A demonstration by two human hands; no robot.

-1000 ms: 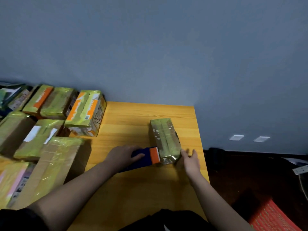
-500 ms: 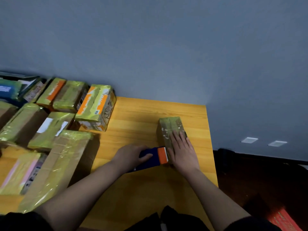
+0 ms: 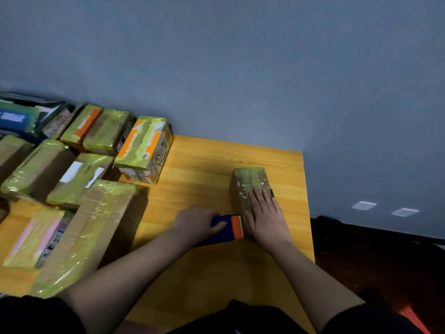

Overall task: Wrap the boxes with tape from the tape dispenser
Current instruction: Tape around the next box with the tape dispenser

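A small box (image 3: 248, 182) wrapped in greenish-yellow tape lies near the right edge of the wooden table (image 3: 204, 162). My right hand (image 3: 266, 216) presses flat on its top, fingers straight and pointing away from me. My left hand (image 3: 196, 224) grips the blue tape dispenser (image 3: 225, 231), whose orange end (image 3: 237, 227) touches the near left side of the box. The dispenser's tape roll is hidden under my hand.
Several taped boxes crowd the left of the table, among them a large brown one (image 3: 89, 235) and an orange-marked one (image 3: 144, 148). A blue-grey wall rises behind. Right of the table edge the dark floor drops away, with a red object (image 3: 414, 319) low down.
My right hand moved from beside the box's near end onto its top and now lies flat there. The left hand and dispenser stay at the box's near side.
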